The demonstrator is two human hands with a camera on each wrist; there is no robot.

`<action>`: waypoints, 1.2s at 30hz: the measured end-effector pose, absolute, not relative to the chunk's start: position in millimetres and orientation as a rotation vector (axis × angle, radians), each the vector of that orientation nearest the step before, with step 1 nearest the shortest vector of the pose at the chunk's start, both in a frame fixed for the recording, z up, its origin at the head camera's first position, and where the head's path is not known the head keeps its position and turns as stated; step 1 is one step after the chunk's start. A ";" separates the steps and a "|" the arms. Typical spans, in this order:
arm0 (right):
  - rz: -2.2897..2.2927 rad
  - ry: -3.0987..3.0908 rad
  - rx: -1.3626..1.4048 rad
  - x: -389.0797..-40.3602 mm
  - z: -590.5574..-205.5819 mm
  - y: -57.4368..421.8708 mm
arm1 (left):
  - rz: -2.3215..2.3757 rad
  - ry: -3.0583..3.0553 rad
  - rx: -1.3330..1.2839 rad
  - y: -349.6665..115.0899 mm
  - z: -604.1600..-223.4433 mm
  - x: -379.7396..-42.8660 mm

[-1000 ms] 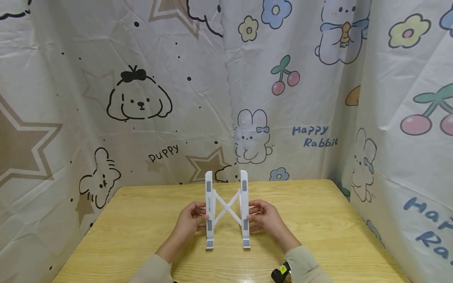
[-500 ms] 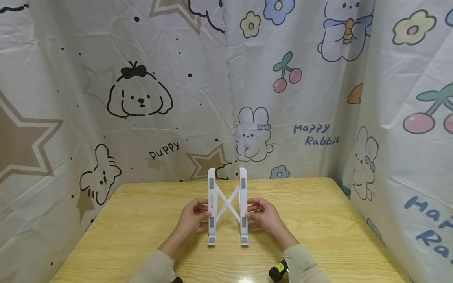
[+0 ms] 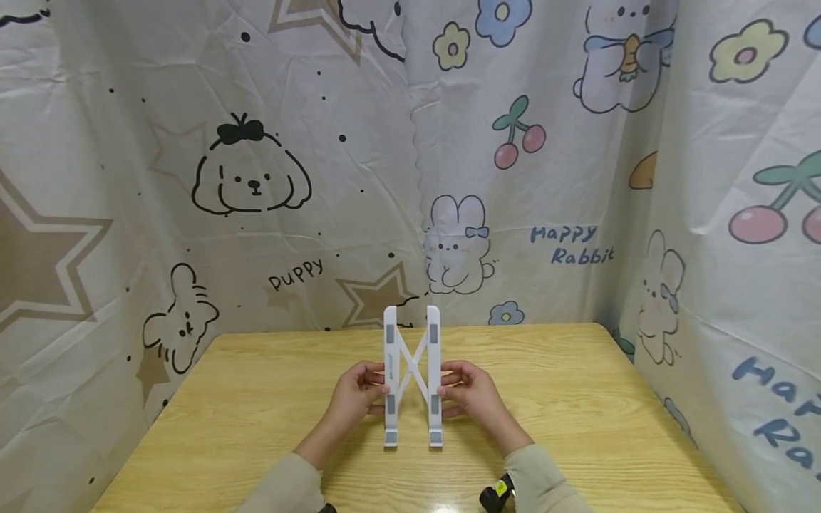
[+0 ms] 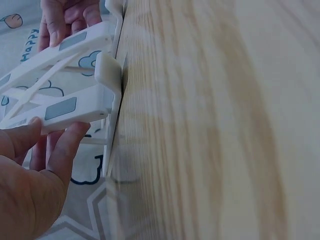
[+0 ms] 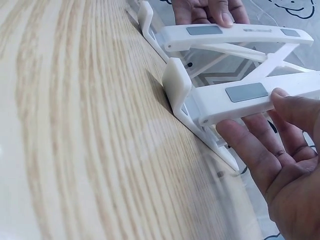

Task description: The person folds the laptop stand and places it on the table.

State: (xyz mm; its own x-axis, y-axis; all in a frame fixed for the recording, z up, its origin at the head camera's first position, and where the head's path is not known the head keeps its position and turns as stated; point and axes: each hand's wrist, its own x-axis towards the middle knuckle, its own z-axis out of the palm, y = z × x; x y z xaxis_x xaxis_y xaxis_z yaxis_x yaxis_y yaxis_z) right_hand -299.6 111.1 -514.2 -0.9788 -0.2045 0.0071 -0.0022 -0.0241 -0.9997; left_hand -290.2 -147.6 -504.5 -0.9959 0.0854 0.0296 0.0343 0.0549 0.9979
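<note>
A white folding laptop stand (image 3: 434, 356) stands on the table in the middle of the head view. Two long arms with grey pads are joined by crossed bars (image 3: 412, 367). My left hand (image 3: 353, 392) grips the left arm, thumb on the upper face and fingers beneath. On the opposite side my right hand (image 3: 473, 393) pinches the right arm the same way. In the left wrist view, a raised front lip (image 4: 108, 72) shows at the end of the arm near the left hand (image 4: 35, 175). The right wrist view shows the right hand (image 5: 285, 160) under its arm.
The light wooden table (image 3: 269, 399) has its far edge against a cloth curtain (image 3: 359, 214) printed with cartoon animals, stars and flowers. The curtain also hangs along both sides. A black wrist device (image 3: 497, 493) sits at the right sleeve (image 3: 541, 477).
Both hands have moved toward each other, bringing the stand's two arms closer together. The crossed bars between them have become narrower and steeper. The hands keep their hold.
</note>
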 end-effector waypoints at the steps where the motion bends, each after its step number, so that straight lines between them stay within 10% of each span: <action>1: -2.138 2.088 -0.223 -299.3 -514.2 110.4 | 2.133 2.244 0.135 -146.7 -505.0 -290.1; 36: -2.167 2.109 -0.229 -297.2 -518.0 101.0 | 2.098 2.235 0.273 -101.1 -505.7 -291.3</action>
State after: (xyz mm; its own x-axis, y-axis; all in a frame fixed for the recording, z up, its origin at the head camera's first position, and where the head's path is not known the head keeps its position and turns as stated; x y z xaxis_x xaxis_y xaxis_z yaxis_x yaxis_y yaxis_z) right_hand -297.2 101.0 -518.0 -0.9826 -0.1830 0.0317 -0.0267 -0.0297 -0.9992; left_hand -291.3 -101.1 -505.7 -0.9822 0.1725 0.0743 0.0850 0.0557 0.9948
